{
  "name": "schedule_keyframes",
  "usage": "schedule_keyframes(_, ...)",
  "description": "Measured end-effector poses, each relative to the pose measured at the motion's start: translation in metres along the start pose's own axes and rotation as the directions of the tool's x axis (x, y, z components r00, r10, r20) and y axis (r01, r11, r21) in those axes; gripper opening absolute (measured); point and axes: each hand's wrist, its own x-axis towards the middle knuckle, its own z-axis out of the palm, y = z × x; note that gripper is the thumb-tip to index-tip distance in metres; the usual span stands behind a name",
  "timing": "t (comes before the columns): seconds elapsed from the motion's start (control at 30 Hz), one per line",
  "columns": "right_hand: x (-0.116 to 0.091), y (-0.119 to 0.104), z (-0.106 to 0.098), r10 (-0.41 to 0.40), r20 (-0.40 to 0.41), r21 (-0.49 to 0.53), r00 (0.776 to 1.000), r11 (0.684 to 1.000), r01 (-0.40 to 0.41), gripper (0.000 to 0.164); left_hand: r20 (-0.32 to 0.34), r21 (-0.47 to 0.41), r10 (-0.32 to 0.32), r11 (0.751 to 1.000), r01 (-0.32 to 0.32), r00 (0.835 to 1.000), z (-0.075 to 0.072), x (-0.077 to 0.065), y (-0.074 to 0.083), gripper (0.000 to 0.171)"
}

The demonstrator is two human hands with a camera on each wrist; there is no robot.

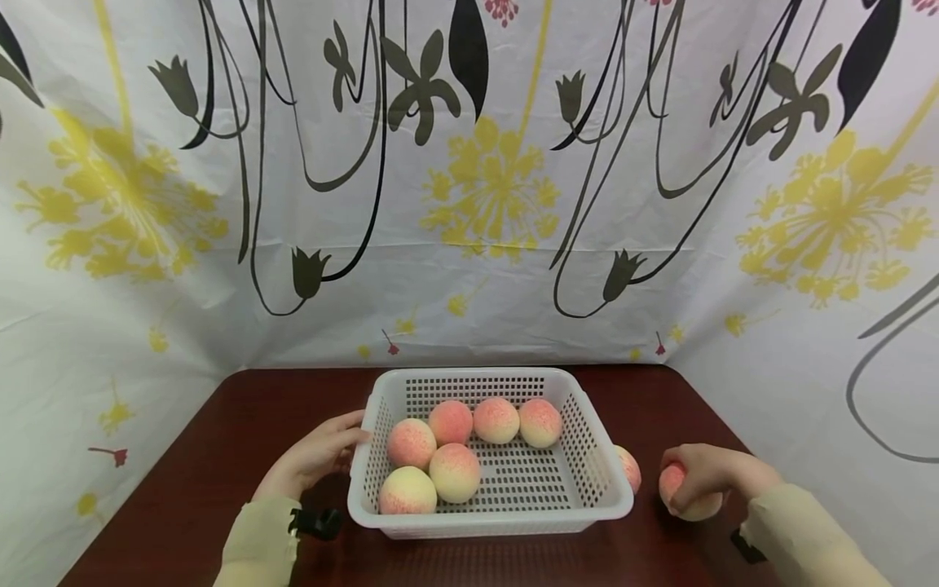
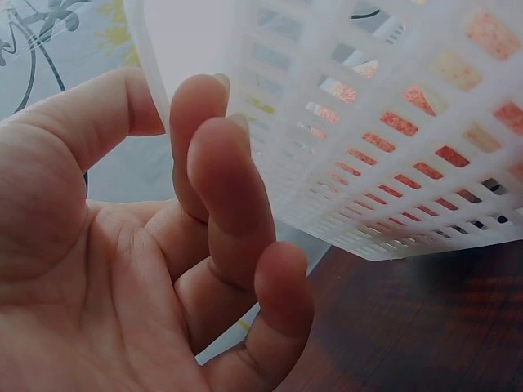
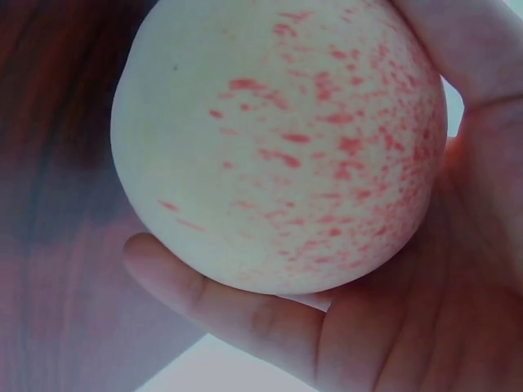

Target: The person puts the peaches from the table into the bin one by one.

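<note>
A white plastic basket (image 1: pixel 491 523) with slotted walls stands on the table, several pink-and-yellow peaches (image 1: pixel 455 473) inside, mostly at its left and back. My left hand (image 1: pixel 323 450) holds the basket's left rim. From the left wrist view, the thumb (image 2: pixel 122 102) reaches the rim edge while the other fingers curl beside the outer wall. Right of the basket, my right hand (image 1: pixel 700 473) grips another peach (image 3: pixel 278 155), fingers and thumb around its sides, low over the table. Between that hand and the basket lies one more peach (image 1: pixel 628 470), partly hidden by the basket wall.
The dark red-brown table (image 1: pixel 293 399) extends on both sides of the basket. White curtains (image 1: pixel 469 310) with printed flowers and vines hang behind the table and along both sides.
</note>
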Motion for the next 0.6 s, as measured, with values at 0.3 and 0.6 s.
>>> schedule_keyframes(0.3,-0.004,-0.014,-0.025,0.004,-0.059,-0.024,0.998,1.0,-0.006,0.037,0.0,-0.011,-0.002,1.0,0.002,1.0,-0.001,0.0,-0.001,0.061)
schedule_keyframes(0.6,-0.006,-0.04,-0.043,-0.018,-0.085,-0.084,0.996,0.996,0.011,0.04,0.004,-0.006,0.009,1.0,-0.009,1.0,0.0,0.0,-0.001,0.06)
